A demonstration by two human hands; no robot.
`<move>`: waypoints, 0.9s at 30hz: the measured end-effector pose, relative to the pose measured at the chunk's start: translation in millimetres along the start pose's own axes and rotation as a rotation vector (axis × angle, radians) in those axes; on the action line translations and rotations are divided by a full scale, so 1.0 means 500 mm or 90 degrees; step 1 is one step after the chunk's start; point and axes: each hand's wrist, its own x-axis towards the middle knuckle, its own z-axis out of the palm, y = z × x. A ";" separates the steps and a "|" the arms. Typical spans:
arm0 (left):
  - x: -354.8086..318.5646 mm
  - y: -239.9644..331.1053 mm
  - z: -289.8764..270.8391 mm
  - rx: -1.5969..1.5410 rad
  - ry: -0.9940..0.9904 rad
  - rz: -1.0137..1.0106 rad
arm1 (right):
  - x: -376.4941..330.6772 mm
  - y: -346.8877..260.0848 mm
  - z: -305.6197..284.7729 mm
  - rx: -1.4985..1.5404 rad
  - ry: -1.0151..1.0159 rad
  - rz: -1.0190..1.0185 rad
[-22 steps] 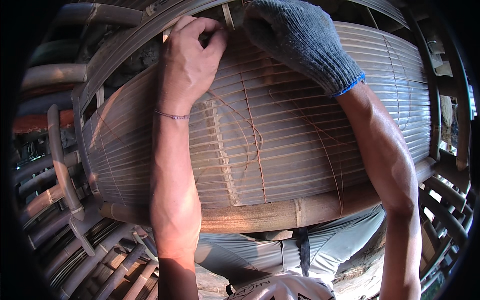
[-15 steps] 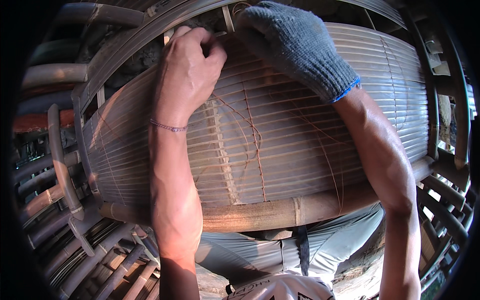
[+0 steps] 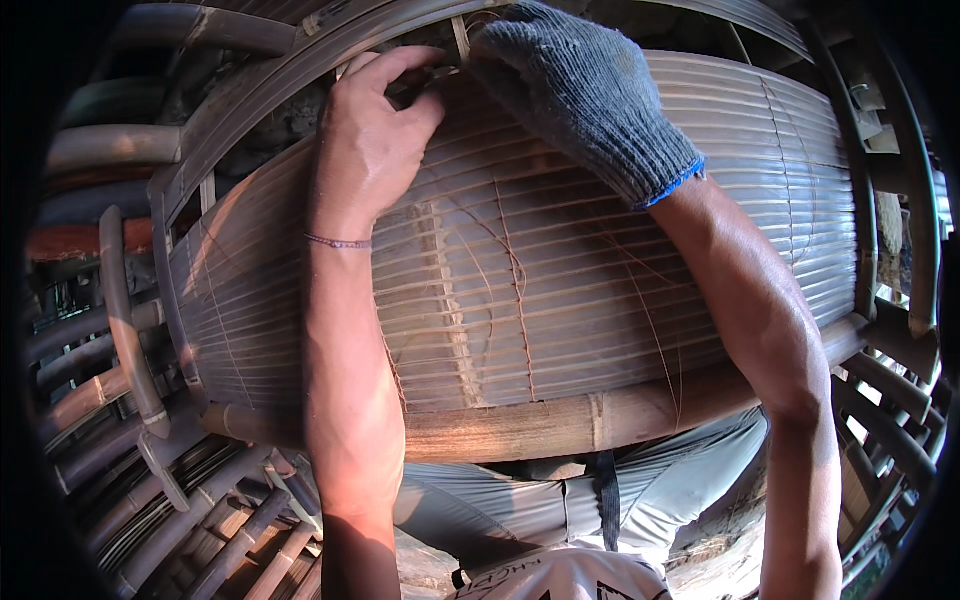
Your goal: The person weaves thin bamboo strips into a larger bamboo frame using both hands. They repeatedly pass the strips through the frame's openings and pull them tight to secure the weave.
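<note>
A wide panel of narrow strips [image 3: 590, 310], sewn across with rows of brown cord [image 3: 520, 300], lies before me. My left hand [image 3: 375, 140] is bare, with a braided bracelet [image 3: 337, 242] on its wrist. It rests at the panel's far edge, forefinger stretched out and thumb apart; its other fingers are partly hidden. Close to its right, my right hand [image 3: 580, 95] wears a grey knitted glove with a blue cuff edge. Its fingers are curled closed at the far edge. A thin cord loop shows beside them, but what they grip is hidden.
A thick bamboo pole [image 3: 500, 432] runs along the panel's near edge, in front of my lap. Bamboo rails [image 3: 125, 310] stand at the left, and a dark frame post [image 3: 862, 200] bounds the right. Loose cord ends [image 3: 655, 330] trail over the strips.
My left forefinger has stretched out toward the glove and parted from the thumb. My right hand has shifted slightly left. The loose cords on the panel have moved.
</note>
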 end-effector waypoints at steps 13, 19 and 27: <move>0.014 -0.008 0.024 -0.022 0.087 0.070 | 0.012 -0.003 0.006 0.013 0.015 -0.010; 0.015 -0.027 0.036 0.092 0.077 0.142 | 0.014 0.002 0.012 0.012 -0.014 -0.002; 0.008 -0.004 0.023 0.157 0.060 0.134 | 0.015 0.000 -0.005 0.032 -0.018 -0.003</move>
